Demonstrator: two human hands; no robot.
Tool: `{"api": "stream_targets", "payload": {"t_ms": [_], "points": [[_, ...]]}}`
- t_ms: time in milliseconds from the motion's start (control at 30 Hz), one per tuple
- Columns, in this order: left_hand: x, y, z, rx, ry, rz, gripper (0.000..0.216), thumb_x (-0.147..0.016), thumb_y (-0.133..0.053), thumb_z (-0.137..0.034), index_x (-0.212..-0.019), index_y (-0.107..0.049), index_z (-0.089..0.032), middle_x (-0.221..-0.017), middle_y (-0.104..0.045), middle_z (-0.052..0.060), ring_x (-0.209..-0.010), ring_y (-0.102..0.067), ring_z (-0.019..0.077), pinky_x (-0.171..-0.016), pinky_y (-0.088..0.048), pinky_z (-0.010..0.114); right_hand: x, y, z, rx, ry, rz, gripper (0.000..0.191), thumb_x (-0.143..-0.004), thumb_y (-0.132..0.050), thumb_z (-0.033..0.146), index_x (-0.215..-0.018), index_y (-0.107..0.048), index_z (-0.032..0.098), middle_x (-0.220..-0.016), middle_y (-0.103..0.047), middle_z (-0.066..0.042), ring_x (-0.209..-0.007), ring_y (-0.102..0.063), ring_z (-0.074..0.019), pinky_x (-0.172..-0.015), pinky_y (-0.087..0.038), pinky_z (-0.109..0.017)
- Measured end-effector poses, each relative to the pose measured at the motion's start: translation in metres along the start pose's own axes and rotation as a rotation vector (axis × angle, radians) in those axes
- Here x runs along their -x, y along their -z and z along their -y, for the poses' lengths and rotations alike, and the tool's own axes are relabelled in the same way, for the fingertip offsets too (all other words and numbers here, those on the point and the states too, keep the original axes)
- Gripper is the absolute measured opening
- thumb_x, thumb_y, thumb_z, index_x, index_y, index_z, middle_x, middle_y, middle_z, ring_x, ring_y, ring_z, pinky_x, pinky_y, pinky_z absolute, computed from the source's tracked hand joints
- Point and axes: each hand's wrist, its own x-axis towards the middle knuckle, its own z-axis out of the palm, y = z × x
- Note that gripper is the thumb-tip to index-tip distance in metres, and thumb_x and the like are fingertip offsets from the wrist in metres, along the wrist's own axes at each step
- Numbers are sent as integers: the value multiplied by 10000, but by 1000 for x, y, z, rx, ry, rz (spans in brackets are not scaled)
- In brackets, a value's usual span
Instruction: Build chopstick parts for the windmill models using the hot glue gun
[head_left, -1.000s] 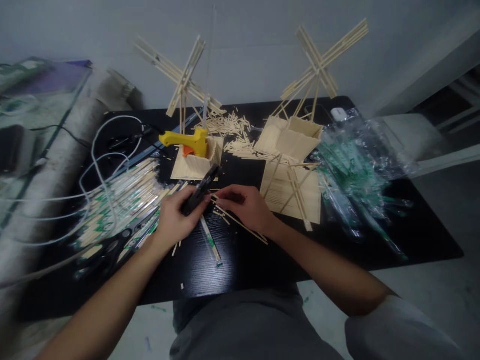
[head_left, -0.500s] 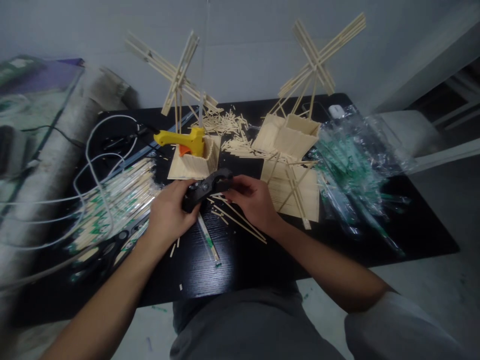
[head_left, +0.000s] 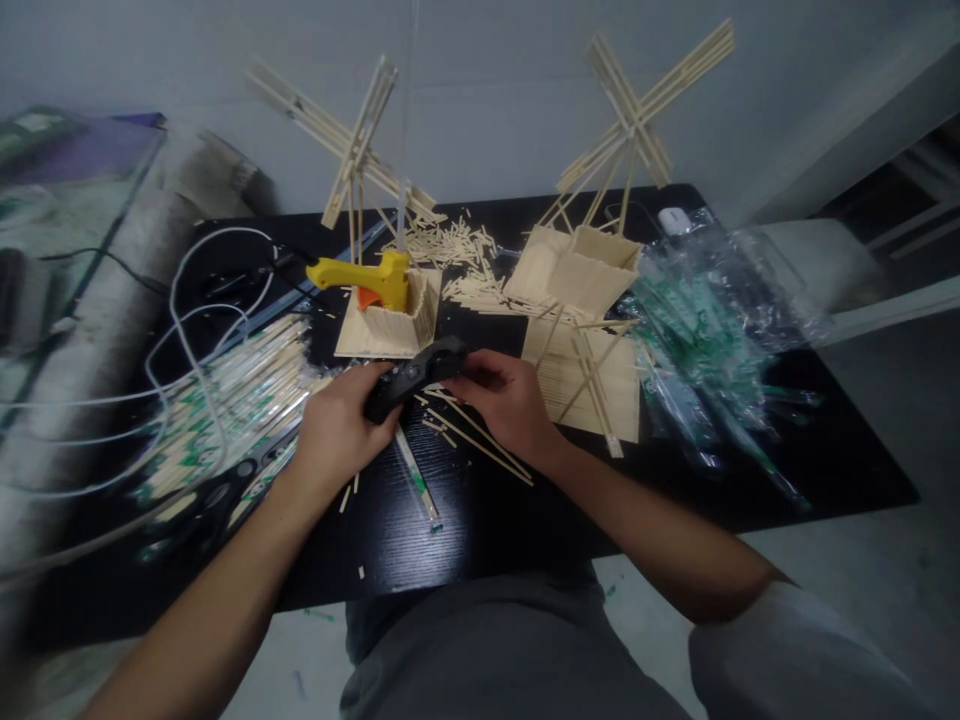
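My left hand [head_left: 336,432] is wrapped round the handle of a black cutting tool [head_left: 414,375], whose head points right and slightly up. My right hand [head_left: 504,398] is pinched at the tool's head, fingers together on a thin wooden stick that I can barely make out. Loose sticks [head_left: 480,450] lie on the black table [head_left: 465,530] under both hands. A wrapped chopstick [head_left: 417,482] lies just below my left hand.
Two stick windmill models stand behind: one [head_left: 360,170] on a box holding a yellow glue gun [head_left: 367,278], the other [head_left: 634,120] on the right above a stick panel [head_left: 581,385]. Wrapped chopsticks [head_left: 232,400], white cables and scissors [head_left: 225,495] lie left; clear plastic wrappers [head_left: 705,340] right.
The tool's head swung from pointing up to pointing right, and my right hand rose from the table to meet it. In the last half second almost nothing moved.
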Motion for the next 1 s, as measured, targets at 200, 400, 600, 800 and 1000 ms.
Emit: {"api": "stream_targets", "payload": {"t_ms": [200, 400, 600, 800, 1000], "points": [[-1, 4, -2, -49, 57, 69, 342, -836, -553, -392, -1082, -711, -214, -979, -775, 54, -893, -730, 224, -775, -540, 292, -1, -1, -1, 32, 13, -26, 123, -757, -815, 269, -797, -750, 173, -798, -750, 0, -754, -677, -133, -733, -555, -254], [-1, 3, -1, -33, 20, 48, 436, -841, -545, -399, -1211, -677, -211, -1168, -750, 66, -1070, -718, 255, -906, -560, 339, -1, 0, -3, 54, 30, -32, 130, -764, -810, 277, -804, -742, 173, -800, -753, -2, -740, -678, -135, -725, -562, -263], [-1, 3, -2, -14, 9, 46, 444, -843, -549, -391, -1228, -672, -208, -1189, -744, 71, -1091, -711, 248, -943, -567, 343, 0, 1, -4, 75, 39, -46, 120, -767, -809, 268, -820, -755, 175, -828, -767, -12, -777, -689, -146, -758, -562, -274], [-2, 4, -2, 4, 25, 73, 445, -830, -545, -399, -1207, -684, -209, -1158, -752, 70, -1063, -717, 245, -936, -569, 344, 0, 2, -4, 115, 66, -49, 85, -791, -783, 250, -828, -760, 176, -849, -770, -19, -799, -694, -154, -780, -552, -279], [-3, 4, -2, 7, 16, 80, 428, -837, -539, -396, -1194, -688, -213, -1133, -758, 66, -1045, -720, 238, -921, -564, 327, 0, 3, -7, 190, 110, -68, 111, -820, -773, 287, -820, -752, 179, -835, -748, -17, -774, -673, -150, -737, -529, -266]]}}
